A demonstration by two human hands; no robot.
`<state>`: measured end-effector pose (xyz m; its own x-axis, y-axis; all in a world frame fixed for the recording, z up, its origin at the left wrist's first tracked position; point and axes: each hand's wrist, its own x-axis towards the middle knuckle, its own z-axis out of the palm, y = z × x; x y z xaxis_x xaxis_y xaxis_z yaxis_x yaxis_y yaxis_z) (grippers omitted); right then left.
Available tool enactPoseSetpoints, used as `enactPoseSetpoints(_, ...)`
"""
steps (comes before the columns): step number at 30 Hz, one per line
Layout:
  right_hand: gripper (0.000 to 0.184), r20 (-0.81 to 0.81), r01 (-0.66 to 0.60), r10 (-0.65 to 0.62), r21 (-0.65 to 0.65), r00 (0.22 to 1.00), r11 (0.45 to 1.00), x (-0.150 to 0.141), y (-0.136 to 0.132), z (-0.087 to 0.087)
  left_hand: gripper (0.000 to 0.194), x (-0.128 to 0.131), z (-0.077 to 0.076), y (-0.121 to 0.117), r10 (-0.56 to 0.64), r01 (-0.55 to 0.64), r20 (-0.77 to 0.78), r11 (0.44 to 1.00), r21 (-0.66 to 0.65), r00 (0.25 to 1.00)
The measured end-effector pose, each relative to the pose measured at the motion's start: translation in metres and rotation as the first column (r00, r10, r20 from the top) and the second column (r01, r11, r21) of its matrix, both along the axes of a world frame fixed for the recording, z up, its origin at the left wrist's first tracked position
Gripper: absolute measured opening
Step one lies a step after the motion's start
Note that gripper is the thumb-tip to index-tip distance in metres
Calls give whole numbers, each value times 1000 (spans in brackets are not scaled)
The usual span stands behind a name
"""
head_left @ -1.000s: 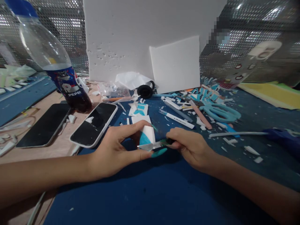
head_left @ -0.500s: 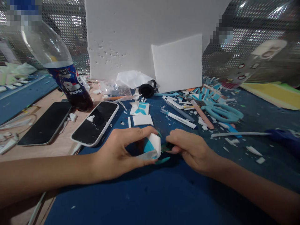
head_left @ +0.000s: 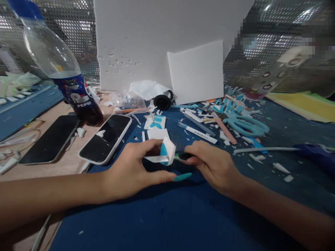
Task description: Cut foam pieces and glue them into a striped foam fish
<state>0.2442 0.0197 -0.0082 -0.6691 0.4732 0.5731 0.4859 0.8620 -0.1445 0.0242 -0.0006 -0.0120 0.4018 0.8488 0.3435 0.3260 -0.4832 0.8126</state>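
Blue-capped, the Pepsi bottle (head_left: pixel 72 90) stands at your far left, with a dark phone (head_left: pixel 51 139) lying in front of it and a white-edged phone (head_left: pixel 110 143) just to the right, a foam scrap (head_left: pixel 100 133) on its screen. Next comes your left hand (head_left: pixel 131 162); beyond it lie a blue-patched block (head_left: pixel 157 122) and a plain white block (head_left: pixel 157 133), one near the other, both apparently cut to size already. Your left fingers curl behind a white-and-blue piece (head_left: pixel 169 150) and hold it, while your thumb stands open below, apart from it. That piece is tilted between your two hands, over the blue mat (head_left: pixel 162 216). A pale strip at its left side seems to be the blade of your knife (head_left: pixel 184 156), so cutting looks under way; how deep the edge goes, you can't tell from here. Your right hand (head_left: pixel 211 160) is closed around the knife's dark handle. Farther right lie a marker (head_left: pixel 197 132), a heap of offcuts (head_left: pixel 230 104) and light-blue scissors (head_left: pixel 247 125). Those offcuts suggest much trimming is done; the angular piece at your fingers looks unfinished, and how many cuts remain doesn't show.
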Motion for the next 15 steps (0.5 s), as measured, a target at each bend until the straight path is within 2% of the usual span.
enactPoseSetpoints(2,15,13,6,-6,15,1000,1000,0,0,0,36,0,1,2,-45,47,33,997,-59,998)
enactPoseSetpoints(7,17,30,10,-11,31,999,999,-1,-1,1,32,0,4,3,-84,96,94,987,-129,992)
enactPoseSetpoints(10,15,18,11,-12,13,1000,1000,-3,-2,2,23,0,4,2,-62,71,81,991,-110,995)
enactPoseSetpoints(15,16,0,17,-17,8,1000,1000,-2,-2,4,19,-2,1,3,-35,47,158,997,-68,987)
